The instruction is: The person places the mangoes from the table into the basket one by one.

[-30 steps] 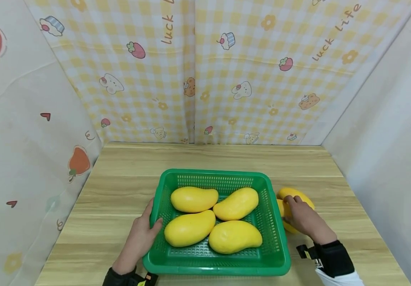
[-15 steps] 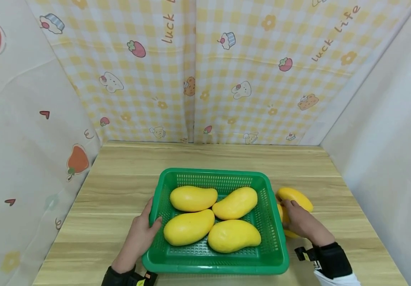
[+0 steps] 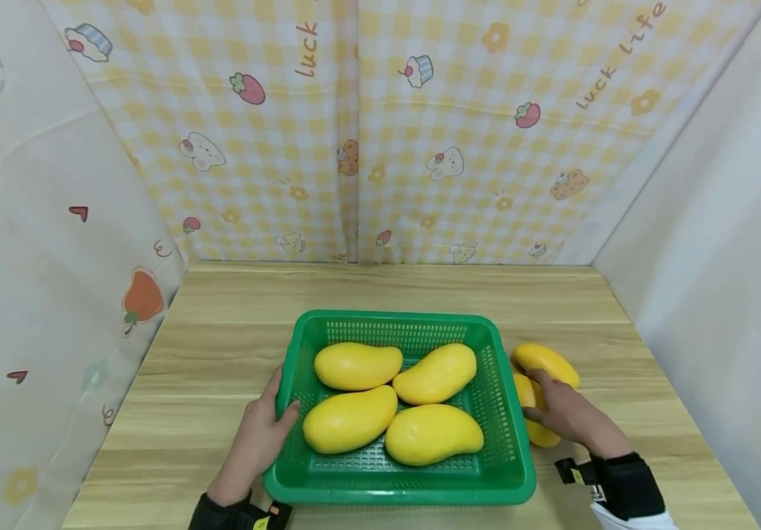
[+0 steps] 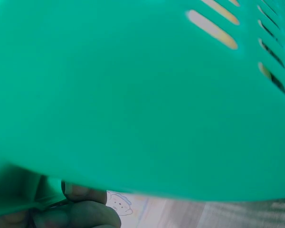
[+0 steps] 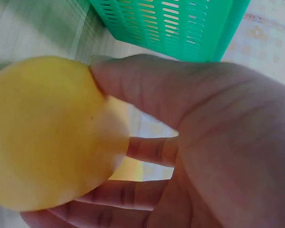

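Observation:
A green plastic basket holds several yellow mangoes lying on its perforated floor. My left hand grips the basket's left rim, thumb over the top and fingers outside. In the left wrist view the basket's wall fills most of the picture, with fingertips under its edge. Right of the basket, my right hand holds another mango, thumb on one side and fingers curled round the other. The hand partly covers that mango in the head view. Just beyond it lies one more mango.
Everything stands on a wood-grain table. A yellow checked cloth hangs behind it, with a printed white cloth on the left and a plain white one on the right. The held mango is close to the basket's right wall.
My right hand has shifted slightly right and toward me, and more of the mango under it shows. The left hand keeps its grip on the basket, which stays in place.

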Demonstrator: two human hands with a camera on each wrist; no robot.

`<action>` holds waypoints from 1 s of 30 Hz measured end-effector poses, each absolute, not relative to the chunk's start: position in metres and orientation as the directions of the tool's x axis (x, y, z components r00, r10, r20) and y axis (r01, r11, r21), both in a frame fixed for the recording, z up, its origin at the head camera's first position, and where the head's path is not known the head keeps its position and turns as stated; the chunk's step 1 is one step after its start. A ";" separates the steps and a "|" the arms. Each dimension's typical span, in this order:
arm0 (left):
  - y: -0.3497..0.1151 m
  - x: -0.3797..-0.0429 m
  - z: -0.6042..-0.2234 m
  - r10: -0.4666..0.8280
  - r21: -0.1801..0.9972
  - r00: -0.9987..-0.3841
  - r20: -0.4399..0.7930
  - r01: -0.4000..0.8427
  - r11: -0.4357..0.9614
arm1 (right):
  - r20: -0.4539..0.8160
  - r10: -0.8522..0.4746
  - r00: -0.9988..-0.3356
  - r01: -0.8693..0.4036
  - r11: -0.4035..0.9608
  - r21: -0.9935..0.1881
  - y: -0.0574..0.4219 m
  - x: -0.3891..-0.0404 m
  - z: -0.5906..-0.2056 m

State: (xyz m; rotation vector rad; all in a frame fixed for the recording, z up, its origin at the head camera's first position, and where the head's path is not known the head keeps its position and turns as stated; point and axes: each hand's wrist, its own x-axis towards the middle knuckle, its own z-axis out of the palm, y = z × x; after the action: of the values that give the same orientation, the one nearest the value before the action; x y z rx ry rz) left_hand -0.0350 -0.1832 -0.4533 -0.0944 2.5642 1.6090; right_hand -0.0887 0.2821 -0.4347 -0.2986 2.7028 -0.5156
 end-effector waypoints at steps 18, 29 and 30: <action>-0.185 -0.035 -0.454 0.024 0.887 -0.992 -0.122 -0.098 0.451 | -0.303 -0.366 -0.880 -0.245 0.896 -0.371 0.288 -0.070 -0.421; -0.185 -0.035 -0.454 0.024 0.890 -0.992 -0.127 -0.103 0.445 | -0.265 -0.447 -0.854 -0.366 0.880 -0.304 0.288 -0.062 -0.418; -0.185 -0.035 -0.454 0.025 0.891 -0.992 -0.124 -0.100 0.443 | -0.267 -0.454 -0.850 -0.372 0.877 -0.306 0.287 -0.062 -0.421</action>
State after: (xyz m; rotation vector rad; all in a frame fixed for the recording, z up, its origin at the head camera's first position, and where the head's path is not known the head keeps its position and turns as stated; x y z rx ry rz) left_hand -0.0351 -0.1846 -0.4538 -0.0666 2.5659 1.5963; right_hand -0.0618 0.2873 -0.4207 -0.6154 2.7138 -0.3477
